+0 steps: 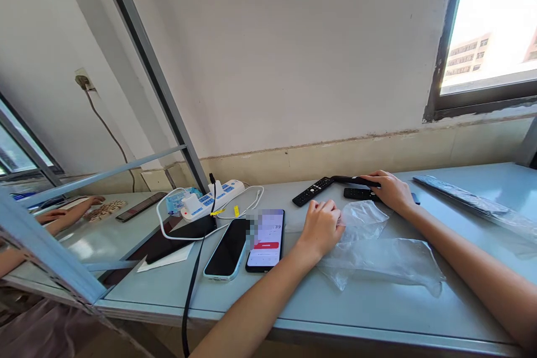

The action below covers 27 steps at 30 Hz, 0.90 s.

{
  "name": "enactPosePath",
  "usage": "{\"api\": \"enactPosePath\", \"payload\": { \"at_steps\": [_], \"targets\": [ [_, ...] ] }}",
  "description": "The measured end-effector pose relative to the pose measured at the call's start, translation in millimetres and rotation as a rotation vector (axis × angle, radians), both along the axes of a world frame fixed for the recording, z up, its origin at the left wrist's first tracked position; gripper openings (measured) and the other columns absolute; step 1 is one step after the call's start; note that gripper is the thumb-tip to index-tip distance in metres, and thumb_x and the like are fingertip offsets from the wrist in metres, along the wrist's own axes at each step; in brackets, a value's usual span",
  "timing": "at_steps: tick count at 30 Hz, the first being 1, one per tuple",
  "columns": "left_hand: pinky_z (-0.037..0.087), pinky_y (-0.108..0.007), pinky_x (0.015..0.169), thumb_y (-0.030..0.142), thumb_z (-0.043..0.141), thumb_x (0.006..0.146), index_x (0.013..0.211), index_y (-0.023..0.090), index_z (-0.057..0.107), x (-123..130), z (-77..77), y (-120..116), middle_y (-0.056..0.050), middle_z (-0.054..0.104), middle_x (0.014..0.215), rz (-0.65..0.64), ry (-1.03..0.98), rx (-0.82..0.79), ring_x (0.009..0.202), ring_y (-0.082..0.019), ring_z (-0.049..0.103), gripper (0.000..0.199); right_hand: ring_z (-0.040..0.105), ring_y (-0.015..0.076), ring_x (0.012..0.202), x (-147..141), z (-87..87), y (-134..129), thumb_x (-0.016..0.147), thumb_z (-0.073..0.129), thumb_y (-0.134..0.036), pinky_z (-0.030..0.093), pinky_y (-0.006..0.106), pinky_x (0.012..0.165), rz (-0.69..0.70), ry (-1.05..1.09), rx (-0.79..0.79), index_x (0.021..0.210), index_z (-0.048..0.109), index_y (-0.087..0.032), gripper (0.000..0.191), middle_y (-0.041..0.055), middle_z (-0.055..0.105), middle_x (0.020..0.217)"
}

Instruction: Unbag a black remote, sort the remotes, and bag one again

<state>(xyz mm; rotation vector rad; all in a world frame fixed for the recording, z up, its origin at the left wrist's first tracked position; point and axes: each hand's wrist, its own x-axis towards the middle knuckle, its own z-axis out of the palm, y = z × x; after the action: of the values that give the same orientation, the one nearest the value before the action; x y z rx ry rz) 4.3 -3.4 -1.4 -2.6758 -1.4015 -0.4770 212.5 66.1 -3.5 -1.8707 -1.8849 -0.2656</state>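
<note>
My right hand is closed around the end of a black remote near the wall. Another black remote lies to its left, and a further one is partly under my right hand. My left hand rests at the left edge of clear plastic bags, its fingers curled together; they seem to pinch the plastic. Just left of my left hand lies a phone with a lit screen.
Left of the lit phone are a dark phone, a black item, cables and a white power strip. A plastic-wrapped long object lies at right. Beyond the metal frame, another person's hands rest on a table.
</note>
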Motion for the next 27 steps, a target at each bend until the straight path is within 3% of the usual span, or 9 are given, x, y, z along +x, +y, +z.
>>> {"api": "enactPosePath", "payload": {
  "at_steps": [6,20,27],
  "targets": [
    [0.035,-0.034,0.085,0.017,0.044,0.090,0.082,0.017,0.065,0.6,-1.3,0.5,-0.004,0.063,0.094,-0.009,0.003,-0.015,0.087,-0.017,0.057,0.022,0.062,0.0225,0.096,4.2,-3.2,4.4,0.083,0.045,-0.018,0.046,0.026,0.066,0.024,-0.012,0.015,0.114,0.068,-0.032,0.041,0.0029,0.066,0.112],
    [0.034,-0.033,0.086,0.018,0.044,0.091,0.083,0.015,0.066,1.5,0.0,-0.4,-0.005,0.065,0.094,0.004,0.047,-0.060,0.089,-0.018,0.059,0.024,0.062,0.0240,0.097,0.9,0.3,3.7,0.086,0.044,-0.022,0.047,0.029,0.073,-0.006,0.018,-0.055,0.120,0.065,-0.026,0.039,0.0061,0.065,0.113],
    [0.034,-0.034,0.086,0.018,0.044,0.088,0.079,0.015,0.066,2.6,-6.1,2.2,-0.004,0.066,0.086,-0.001,0.048,-0.065,0.085,-0.019,0.060,0.024,0.063,0.0232,0.092,6.1,-4.3,8.7,0.083,0.046,-0.022,0.046,0.028,0.068,0.011,0.029,0.003,0.115,0.067,-0.029,0.039,0.0044,0.068,0.105]
  ]
}}
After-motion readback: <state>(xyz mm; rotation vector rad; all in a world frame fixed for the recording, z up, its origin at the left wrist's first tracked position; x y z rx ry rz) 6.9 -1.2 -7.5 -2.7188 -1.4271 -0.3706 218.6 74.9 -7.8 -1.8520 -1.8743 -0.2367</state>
